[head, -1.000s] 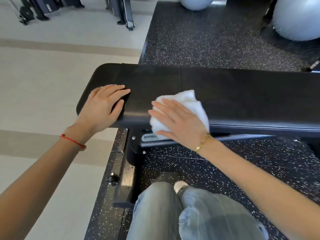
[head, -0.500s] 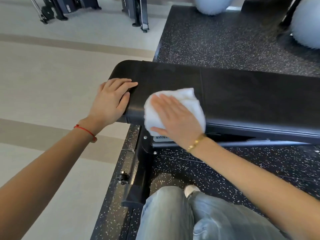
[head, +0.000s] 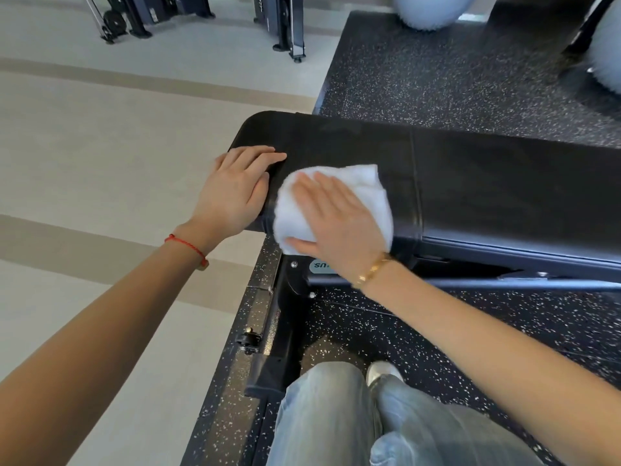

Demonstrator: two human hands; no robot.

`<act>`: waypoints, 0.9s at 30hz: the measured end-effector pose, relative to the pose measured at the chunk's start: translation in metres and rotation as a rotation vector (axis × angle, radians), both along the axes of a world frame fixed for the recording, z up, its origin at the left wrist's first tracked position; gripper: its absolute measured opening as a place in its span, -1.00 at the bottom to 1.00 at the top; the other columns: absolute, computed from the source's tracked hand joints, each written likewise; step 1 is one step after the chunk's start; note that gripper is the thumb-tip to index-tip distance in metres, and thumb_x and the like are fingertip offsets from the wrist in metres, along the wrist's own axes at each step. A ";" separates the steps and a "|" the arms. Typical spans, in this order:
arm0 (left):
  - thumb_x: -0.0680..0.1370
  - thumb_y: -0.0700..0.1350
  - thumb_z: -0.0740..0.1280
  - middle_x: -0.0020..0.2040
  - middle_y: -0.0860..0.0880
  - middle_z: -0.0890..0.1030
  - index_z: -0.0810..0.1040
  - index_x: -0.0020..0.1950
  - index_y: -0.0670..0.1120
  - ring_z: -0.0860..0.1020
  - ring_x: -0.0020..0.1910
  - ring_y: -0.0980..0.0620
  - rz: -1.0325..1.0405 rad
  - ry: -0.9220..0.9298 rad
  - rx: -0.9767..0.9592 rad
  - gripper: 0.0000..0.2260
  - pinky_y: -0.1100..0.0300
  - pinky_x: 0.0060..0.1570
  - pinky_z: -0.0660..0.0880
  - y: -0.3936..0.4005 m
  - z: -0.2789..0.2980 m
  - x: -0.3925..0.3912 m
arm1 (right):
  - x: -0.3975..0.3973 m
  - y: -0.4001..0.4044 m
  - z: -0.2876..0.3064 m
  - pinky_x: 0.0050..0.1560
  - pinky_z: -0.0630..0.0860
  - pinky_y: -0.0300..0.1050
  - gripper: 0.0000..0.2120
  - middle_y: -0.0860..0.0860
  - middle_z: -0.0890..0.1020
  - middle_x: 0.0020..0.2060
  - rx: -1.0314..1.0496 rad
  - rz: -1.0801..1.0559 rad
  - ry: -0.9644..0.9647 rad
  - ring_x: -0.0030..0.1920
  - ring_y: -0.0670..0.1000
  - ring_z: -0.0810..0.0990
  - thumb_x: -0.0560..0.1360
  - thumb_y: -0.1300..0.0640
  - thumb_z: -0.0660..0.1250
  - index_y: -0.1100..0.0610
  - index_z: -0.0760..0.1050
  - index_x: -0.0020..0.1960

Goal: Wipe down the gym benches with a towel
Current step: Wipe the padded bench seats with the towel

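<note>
A black padded gym bench runs from the middle of the view to the right edge, its rounded end at the left. A white towel lies bunched over the bench's near edge close to that end. My right hand presses flat on the towel, thumb hooked under its lower fold. My left hand rests palm down on the bench's left end, fingers together, just left of the towel and almost touching it.
The bench's black frame stands on speckled black rubber flooring. Pale floor spreads to the left. Machine bases stand at the back, pale exercise balls at the top right. My jeans-clad knees are below.
My right hand has slid the towel leftward along the bench's near edge toward my left hand, which has stayed on the bench's end. The camera view has shifted left.
</note>
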State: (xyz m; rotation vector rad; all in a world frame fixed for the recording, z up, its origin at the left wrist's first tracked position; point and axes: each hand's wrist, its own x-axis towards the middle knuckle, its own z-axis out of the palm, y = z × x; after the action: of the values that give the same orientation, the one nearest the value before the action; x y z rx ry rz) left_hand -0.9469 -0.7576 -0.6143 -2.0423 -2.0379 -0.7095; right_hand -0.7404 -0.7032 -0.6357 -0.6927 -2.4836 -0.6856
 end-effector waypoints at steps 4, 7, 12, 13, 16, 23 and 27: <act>0.63 -0.10 0.04 0.38 0.04 0.47 0.43 0.42 0.05 0.38 0.39 -0.01 -0.015 -0.004 -0.003 -0.61 0.02 0.36 0.25 -0.002 0.000 -0.003 | 0.015 0.000 -0.005 0.45 0.33 0.08 -0.26 0.18 0.51 0.37 0.073 0.054 -0.035 0.35 0.20 0.51 0.45 -0.25 0.35 0.26 0.39 0.42; 0.63 -0.10 0.05 0.38 0.06 0.46 0.42 0.42 0.06 0.38 0.38 -0.01 -0.012 0.001 -0.001 -0.62 0.01 0.36 0.25 -0.001 0.000 -0.003 | 0.080 0.005 -0.009 0.44 0.29 0.13 -0.29 0.19 0.49 0.39 0.099 0.012 0.029 0.37 0.25 0.48 0.52 -0.22 0.37 0.27 0.34 0.43; 0.58 -0.09 0.02 0.36 0.02 0.46 0.44 0.39 0.03 0.37 0.36 -0.06 0.018 -0.003 -0.020 -0.58 -0.03 0.33 0.25 0.001 0.005 0.003 | 0.053 0.006 -0.010 0.38 0.32 0.12 -0.29 0.15 0.52 0.36 0.069 -0.068 0.050 0.32 0.26 0.51 0.54 -0.32 0.14 0.22 0.29 0.42; 0.58 -0.09 0.02 0.36 0.02 0.46 0.44 0.39 0.03 0.37 0.36 -0.06 0.021 -0.002 -0.023 -0.58 -0.02 0.33 0.24 0.001 0.005 0.003 | 0.030 0.003 -0.011 0.38 0.33 0.12 -0.29 0.15 0.52 0.35 0.061 -0.056 0.025 0.32 0.26 0.51 0.53 -0.33 0.11 0.21 0.28 0.41; 0.59 -0.08 0.00 0.37 0.02 0.46 0.43 0.41 0.03 0.38 0.38 -0.04 0.012 0.015 -0.030 -0.58 -0.01 0.34 0.25 0.000 0.003 0.002 | 0.000 -0.002 -0.011 0.40 0.35 0.11 -0.31 0.15 0.53 0.35 0.064 -0.012 0.025 0.32 0.23 0.52 0.53 -0.31 0.17 0.22 0.32 0.40; 0.60 -0.07 0.01 0.38 0.04 0.45 0.41 0.41 0.05 0.37 0.38 -0.04 0.022 0.022 -0.031 -0.59 -0.02 0.36 0.25 0.000 0.003 0.001 | 0.120 0.007 -0.013 0.40 0.34 0.17 -0.37 0.17 0.49 0.39 0.053 -0.069 0.108 0.37 0.28 0.47 0.57 -0.20 0.32 0.25 0.38 0.42; 0.57 -0.07 0.00 0.37 0.04 0.44 0.41 0.40 0.06 0.36 0.37 -0.05 0.035 0.011 -0.041 -0.58 -0.03 0.36 0.24 0.000 0.004 0.004 | 0.097 0.013 -0.015 0.36 0.37 0.16 -0.33 0.16 0.54 0.34 0.064 -0.095 0.141 0.32 0.28 0.52 0.55 -0.30 0.26 0.22 0.35 0.38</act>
State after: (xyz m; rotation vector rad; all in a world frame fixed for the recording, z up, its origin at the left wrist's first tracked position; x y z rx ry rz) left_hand -0.9432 -0.7571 -0.6101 -2.0225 -2.0935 -0.6534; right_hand -0.6435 -0.6904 -0.6504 -0.8111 -2.3029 -0.7216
